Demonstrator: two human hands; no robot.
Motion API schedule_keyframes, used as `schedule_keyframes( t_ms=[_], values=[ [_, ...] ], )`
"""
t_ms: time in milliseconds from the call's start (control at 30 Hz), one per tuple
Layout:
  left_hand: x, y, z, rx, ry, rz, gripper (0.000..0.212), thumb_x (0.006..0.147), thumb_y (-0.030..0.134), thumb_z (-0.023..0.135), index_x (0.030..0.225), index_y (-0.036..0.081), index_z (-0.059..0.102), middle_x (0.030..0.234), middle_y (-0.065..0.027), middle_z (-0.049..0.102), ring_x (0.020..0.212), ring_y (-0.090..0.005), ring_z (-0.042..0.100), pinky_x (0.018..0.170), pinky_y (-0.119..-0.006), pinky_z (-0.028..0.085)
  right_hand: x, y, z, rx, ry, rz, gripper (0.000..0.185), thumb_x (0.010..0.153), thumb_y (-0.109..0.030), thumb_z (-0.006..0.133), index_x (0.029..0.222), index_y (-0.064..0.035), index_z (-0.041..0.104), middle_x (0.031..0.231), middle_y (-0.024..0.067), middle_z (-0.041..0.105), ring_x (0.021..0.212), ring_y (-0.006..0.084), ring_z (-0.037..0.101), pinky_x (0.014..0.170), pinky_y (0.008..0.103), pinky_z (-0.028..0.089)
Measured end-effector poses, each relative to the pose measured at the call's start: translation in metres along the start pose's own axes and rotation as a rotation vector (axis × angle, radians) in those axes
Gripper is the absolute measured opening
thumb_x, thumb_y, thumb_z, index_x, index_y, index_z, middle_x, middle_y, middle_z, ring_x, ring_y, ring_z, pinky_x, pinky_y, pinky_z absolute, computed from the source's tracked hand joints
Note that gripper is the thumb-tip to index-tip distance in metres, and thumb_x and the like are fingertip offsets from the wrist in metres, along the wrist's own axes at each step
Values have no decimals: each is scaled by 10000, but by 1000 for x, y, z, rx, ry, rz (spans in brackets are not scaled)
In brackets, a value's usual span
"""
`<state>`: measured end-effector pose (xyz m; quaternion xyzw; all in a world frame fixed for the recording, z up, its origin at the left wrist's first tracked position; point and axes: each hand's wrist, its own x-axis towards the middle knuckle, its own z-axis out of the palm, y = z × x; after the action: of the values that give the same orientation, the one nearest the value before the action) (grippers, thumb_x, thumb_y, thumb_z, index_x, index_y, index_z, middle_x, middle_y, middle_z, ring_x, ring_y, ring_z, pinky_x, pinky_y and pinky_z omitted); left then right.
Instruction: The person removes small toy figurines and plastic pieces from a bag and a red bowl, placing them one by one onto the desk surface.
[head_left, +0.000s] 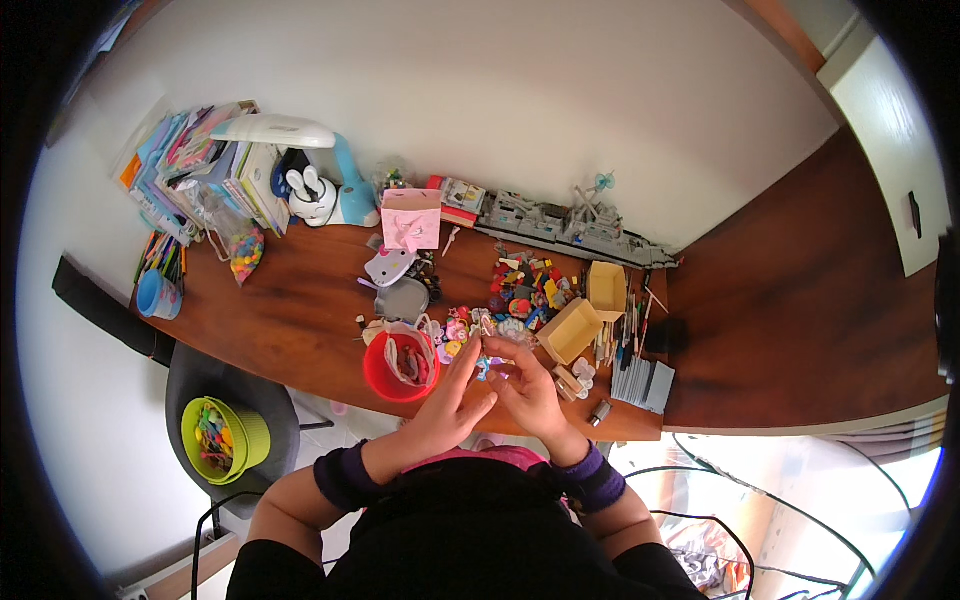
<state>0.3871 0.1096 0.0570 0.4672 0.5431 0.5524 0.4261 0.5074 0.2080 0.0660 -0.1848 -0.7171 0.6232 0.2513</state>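
Note:
My left hand (452, 394) and my right hand (531, 394) meet at the fingertips above the front of the desk. The left fingers are stretched out with the thumb apart, while the right fingers are bent. Something small may sit between the fingertips; it is too small to make out. Below and behind them lie colourful small trinkets (454, 330), partly hidden by my hands. Left of my left hand stands a red bucket (379, 386) with a white bag liner and small things inside. Loose toy bricks (536, 289) are heaped farther back.
Two cardboard boxes (570, 330), pens (637, 322) and grey flat pieces (643, 384) lie at right. Behind are a grey brick-built ship (555, 225), a pink box (411, 217) and a desk lamp (352, 180). A green bucket (251, 442) rests on a chair (184, 382).

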Motion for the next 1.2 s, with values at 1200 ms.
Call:
schedule_keyframes(
  t_ms=[1200],
  values=[
    [-48,28,-47,327,175,-38,821,775,190,557,1292,-104,-8,1348,-297,48,1279,-376,58,1034,-382,118,34,-14,64,269,-358,147,420,826,37,447,1233,4,348,1228,92,406,1119,178,412,906,293,367]
  ],
)
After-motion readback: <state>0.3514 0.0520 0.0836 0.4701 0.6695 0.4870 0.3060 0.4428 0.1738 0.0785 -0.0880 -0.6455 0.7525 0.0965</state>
